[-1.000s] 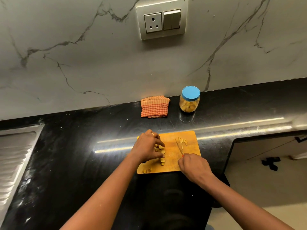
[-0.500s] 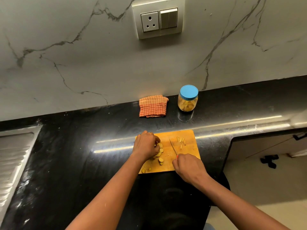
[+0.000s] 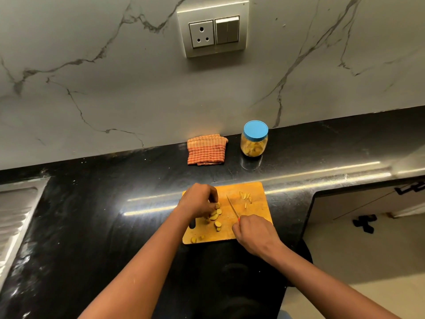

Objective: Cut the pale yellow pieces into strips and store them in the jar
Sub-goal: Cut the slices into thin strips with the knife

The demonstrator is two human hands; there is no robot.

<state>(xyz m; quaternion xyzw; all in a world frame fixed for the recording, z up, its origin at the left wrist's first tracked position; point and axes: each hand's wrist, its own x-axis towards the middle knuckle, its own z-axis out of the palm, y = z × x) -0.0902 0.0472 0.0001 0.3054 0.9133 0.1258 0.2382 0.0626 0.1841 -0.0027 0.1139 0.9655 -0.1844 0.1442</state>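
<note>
Black counter (image 3: 103, 226) — cutting board (image 3: 256, 211), pale yellow pieces (image 3: 218, 224).
Left hand (image 3: 197, 201) curled, pinning pieces; right hand (image 3: 255, 233) grips knife (image 3: 232, 208) — jar (image 3: 254, 143) lidded.

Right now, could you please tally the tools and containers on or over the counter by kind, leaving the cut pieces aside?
Cutting board: 1
Knife: 1
Jar: 1
Folded cloth: 1
Total: 4
</note>
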